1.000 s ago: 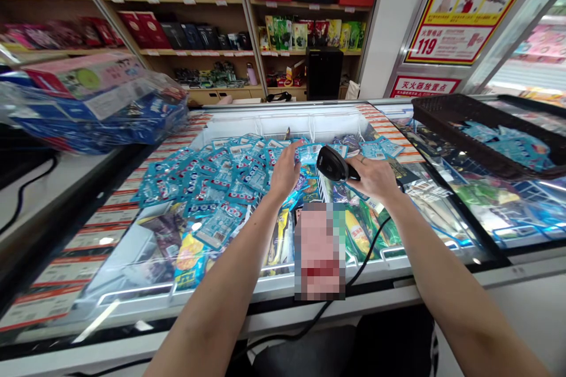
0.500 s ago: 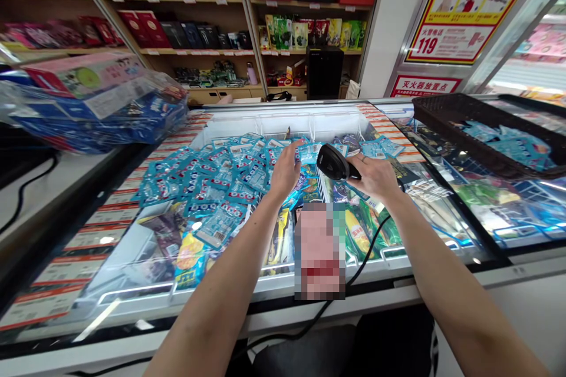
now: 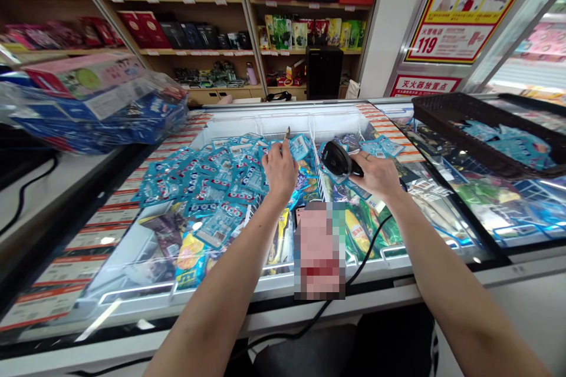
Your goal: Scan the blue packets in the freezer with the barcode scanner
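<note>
Gripping a black barcode scanner (image 3: 336, 159) in the right hand (image 3: 375, 175), fingers wrapped shut around its handle, scanner head aimed away and leftward from the palm, black cable (image 3: 354, 283) trailing back from under the wrist toward the body. Pinching one light-blue packet (image 3: 299, 146) at its near edge with the left hand (image 3: 279, 172), thumb and fingertips closed on it, packet standing just beyond the knuckles. One scanner, one held packet, two hands; blue packets in the heap (image 3: 207, 182) left of the left hand too many and too overlapped to count. Held packet sitting just left of the scanner head, close but not touching, both above the open chest freezer (image 3: 283, 283). Below and between the two wrists, mixed green, yellow and blue wrapped goods (image 3: 354, 230) in the freezer. Well right of the scanner grip, one dark basket (image 3: 446, 123) on the glass lid holding a few more blue packets, number unclear. Far left of the left hand, one bundle of blue boxes in clear plastic (image 3: 97, 106) on the counter.
</note>
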Action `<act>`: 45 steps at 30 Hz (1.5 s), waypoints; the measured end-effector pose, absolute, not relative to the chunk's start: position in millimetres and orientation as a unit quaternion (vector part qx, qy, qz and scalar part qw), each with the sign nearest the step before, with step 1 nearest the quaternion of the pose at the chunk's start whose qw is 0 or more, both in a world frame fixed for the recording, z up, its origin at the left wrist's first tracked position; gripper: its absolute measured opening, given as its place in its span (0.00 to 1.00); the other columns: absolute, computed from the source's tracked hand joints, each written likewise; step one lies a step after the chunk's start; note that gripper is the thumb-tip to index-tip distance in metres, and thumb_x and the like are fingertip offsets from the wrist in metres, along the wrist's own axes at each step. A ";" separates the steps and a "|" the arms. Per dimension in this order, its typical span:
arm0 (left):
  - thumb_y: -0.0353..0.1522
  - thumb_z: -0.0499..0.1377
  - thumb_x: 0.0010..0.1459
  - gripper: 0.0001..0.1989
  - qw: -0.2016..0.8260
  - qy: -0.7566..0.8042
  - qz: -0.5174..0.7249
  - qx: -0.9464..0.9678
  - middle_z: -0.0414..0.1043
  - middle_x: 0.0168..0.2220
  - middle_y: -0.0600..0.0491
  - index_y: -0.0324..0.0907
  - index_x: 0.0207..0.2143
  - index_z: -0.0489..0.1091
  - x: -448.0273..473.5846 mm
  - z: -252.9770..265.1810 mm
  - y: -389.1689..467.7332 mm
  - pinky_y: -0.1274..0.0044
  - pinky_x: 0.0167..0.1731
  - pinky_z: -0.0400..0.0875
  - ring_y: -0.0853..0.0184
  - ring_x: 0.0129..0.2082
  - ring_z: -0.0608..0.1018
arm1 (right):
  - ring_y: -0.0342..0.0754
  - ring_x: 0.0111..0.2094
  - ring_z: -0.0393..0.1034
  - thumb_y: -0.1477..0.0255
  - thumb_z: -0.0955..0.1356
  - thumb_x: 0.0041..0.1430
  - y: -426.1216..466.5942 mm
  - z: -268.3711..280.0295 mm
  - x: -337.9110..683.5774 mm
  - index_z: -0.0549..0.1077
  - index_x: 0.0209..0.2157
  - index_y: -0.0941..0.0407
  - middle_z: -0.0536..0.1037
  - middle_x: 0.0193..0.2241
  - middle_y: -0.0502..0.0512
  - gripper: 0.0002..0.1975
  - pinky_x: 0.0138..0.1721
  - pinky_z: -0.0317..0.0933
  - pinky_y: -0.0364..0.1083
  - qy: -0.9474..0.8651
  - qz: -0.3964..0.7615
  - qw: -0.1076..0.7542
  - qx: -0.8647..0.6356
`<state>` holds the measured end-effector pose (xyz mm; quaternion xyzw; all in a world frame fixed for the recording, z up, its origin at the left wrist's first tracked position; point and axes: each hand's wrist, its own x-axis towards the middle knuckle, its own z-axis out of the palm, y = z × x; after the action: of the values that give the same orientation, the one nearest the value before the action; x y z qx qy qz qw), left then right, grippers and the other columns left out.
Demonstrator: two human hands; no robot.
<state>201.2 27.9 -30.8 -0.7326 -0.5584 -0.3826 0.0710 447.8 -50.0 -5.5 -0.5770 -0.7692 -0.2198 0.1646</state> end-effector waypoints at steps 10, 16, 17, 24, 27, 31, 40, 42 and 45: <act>0.27 0.49 0.59 0.14 0.123 -0.463 -0.290 -0.829 0.71 0.48 0.49 0.48 0.41 0.72 196.9 -28.2 23.3 0.57 0.59 0.48 0.57 0.52 0.68 | 0.51 0.36 0.69 0.61 0.63 0.58 -51.1 -2.5 449.6 0.68 0.49 0.55 0.76 0.39 0.57 0.20 0.29 0.49 0.45 -0.745 -0.213 0.151 -0.614; 0.30 0.49 0.60 0.19 0.108 -0.451 -0.266 -0.845 0.67 0.54 0.43 0.45 0.53 0.65 202.8 -26.7 20.0 0.57 0.58 0.50 0.55 0.54 0.67 | 0.51 0.37 0.69 0.59 0.62 0.58 -50.6 -2.6 450.8 0.69 0.49 0.55 0.76 0.40 0.58 0.20 0.29 0.50 0.45 -0.735 -0.215 0.151 -0.624; 0.30 0.49 0.61 0.20 0.094 -0.430 -0.258 -0.860 0.65 0.56 0.44 0.45 0.56 0.63 203.4 -26.4 20.3 0.58 0.57 0.52 0.56 0.56 0.66 | 0.51 0.37 0.69 0.60 0.62 0.58 -50.6 -2.5 450.9 0.69 0.49 0.55 0.76 0.40 0.58 0.21 0.29 0.50 0.45 -0.734 -0.214 0.151 -0.626; 0.23 0.46 0.60 0.28 0.015 -0.282 -0.190 -0.940 0.60 0.61 0.55 0.55 0.59 0.58 201.7 -30.9 29.6 0.68 0.55 0.56 0.66 0.60 0.64 | 0.51 0.37 0.70 0.60 0.63 0.58 -50.7 -2.3 451.6 0.69 0.48 0.53 0.76 0.39 0.56 0.19 0.29 0.50 0.45 -0.734 -0.214 0.152 -0.627; 0.24 0.48 0.59 0.25 -0.002 -0.271 -0.184 -0.945 0.65 0.58 0.56 0.55 0.55 0.63 200.5 -31.5 31.9 0.69 0.54 0.56 0.67 0.57 0.67 | 0.51 0.37 0.69 0.61 0.62 0.58 -49.9 -3.2 452.1 0.69 0.49 0.54 0.75 0.40 0.57 0.19 0.29 0.50 0.45 -0.733 -0.213 0.149 -0.629; 0.30 0.50 0.60 0.16 0.026 -0.318 -0.196 -0.927 0.72 0.51 0.51 0.48 0.48 0.70 202.0 -27.9 27.4 0.68 0.52 0.57 0.64 0.52 0.71 | 0.52 0.37 0.69 0.62 0.63 0.57 -49.1 -4.5 452.2 0.68 0.50 0.54 0.76 0.39 0.57 0.20 0.29 0.49 0.45 -0.731 -0.214 0.142 -0.632; 0.48 0.51 0.58 0.20 0.050 -0.389 -0.241 -0.888 0.73 0.37 0.48 0.42 0.35 0.71 207.2 -23.5 20.0 0.66 0.46 0.60 0.58 0.42 0.73 | 0.52 0.35 0.69 0.60 0.63 0.57 -49.5 -4.9 450.4 0.68 0.50 0.54 0.76 0.39 0.57 0.21 0.28 0.49 0.45 -0.731 -0.216 0.142 -0.632; 0.51 0.52 0.56 0.22 0.039 -0.399 -0.246 -0.883 0.73 0.39 0.47 0.42 0.37 0.71 207.3 -24.7 20.8 0.65 0.47 0.60 0.57 0.43 0.73 | 0.52 0.36 0.70 0.61 0.63 0.58 -49.4 -4.9 450.4 0.68 0.50 0.54 0.76 0.39 0.58 0.21 0.28 0.49 0.45 -0.731 -0.215 0.144 -0.631; 0.52 0.54 0.54 0.28 0.025 -0.406 -0.249 -0.879 0.72 0.46 0.46 0.42 0.49 0.67 206.3 -27.4 23.1 0.65 0.50 0.59 0.56 0.49 0.70 | 0.52 0.37 0.70 0.61 0.62 0.58 -49.3 -4.8 450.6 0.69 0.50 0.54 0.76 0.39 0.58 0.21 0.28 0.49 0.45 -0.731 -0.214 0.144 -0.632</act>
<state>206.3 23.1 -27.4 -0.8788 -0.4065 -0.2489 0.0249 450.6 -49.3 -4.8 -0.6320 -0.7309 -0.2136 0.1441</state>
